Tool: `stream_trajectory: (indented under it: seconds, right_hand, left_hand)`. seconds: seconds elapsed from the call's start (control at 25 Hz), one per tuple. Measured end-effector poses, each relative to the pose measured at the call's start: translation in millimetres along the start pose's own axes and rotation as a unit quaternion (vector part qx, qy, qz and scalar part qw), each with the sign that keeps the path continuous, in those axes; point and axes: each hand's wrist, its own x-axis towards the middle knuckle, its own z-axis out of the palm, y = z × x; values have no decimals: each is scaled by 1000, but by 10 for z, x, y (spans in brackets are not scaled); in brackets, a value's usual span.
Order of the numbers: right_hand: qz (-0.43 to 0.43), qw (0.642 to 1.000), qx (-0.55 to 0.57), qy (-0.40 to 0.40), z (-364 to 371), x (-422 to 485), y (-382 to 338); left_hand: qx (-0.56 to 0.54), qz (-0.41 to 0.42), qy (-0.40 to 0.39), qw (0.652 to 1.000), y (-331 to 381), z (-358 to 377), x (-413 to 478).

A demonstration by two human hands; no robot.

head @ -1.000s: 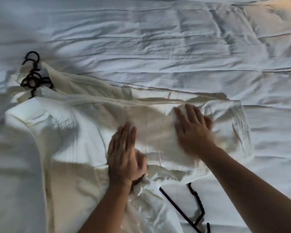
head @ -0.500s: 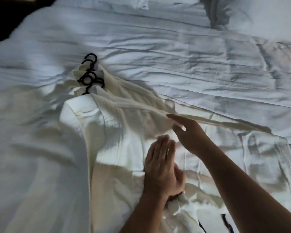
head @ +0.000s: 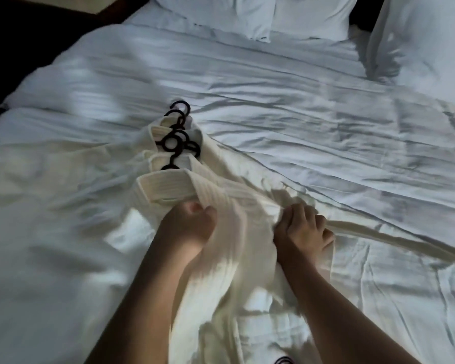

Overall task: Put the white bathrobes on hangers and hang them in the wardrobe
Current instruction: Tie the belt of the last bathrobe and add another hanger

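Stack of white bathrobes (head: pixel 168 190), three collars showing, lying on the bed (head: pixel 300 114) from centre down to 6 o'clock. One left hand (head: pixel 192 224), fingers curled tight round the top robe's lapel just below the collar. One right hand (head: pixel 304 229), at 3 o'clock of the left, fingers clutching the same robe's cloth. Black hanger hooks (head: pixel 177 139), about four, clustered at 11 o'clock of the hands. Bed surface white, rumpled. Three pillows (head: pixel 221 14): two at 12 o'clock, one at 2 o'clock. Room dim.

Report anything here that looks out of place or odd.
Nothing looks spilled or torn. Several black hanger hooks lie stacked askew on the rumpled bed, bathrobes piled crookedly under them. The left hand and right hand bunch the top bathrobe.
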Motion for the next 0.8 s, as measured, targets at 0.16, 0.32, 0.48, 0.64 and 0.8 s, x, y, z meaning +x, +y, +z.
stream_trajectory:
  seconds: [0.16,0.32,0.48,0.64,0.8]
  right_hand:
    - [-3,1000,-10,27,87,1,67]
    - [-16,999,-5,43,120,8,62]
    - [-21,999,-5,46,125,29,56]
    - [-18,999,-14,49,115,-1,48]
    - [-23,998,-25,53,119,7,40]
  left_hand:
    - [21,-22,-79,996,-15,87,427]
    - [-73,35,54,995,273,-157,790]
    - [18,60,12,998,543,-570,717]
    - [297,76,-177,935,196,-265,224]
    - [200,157,-66,965,67,-230,361]
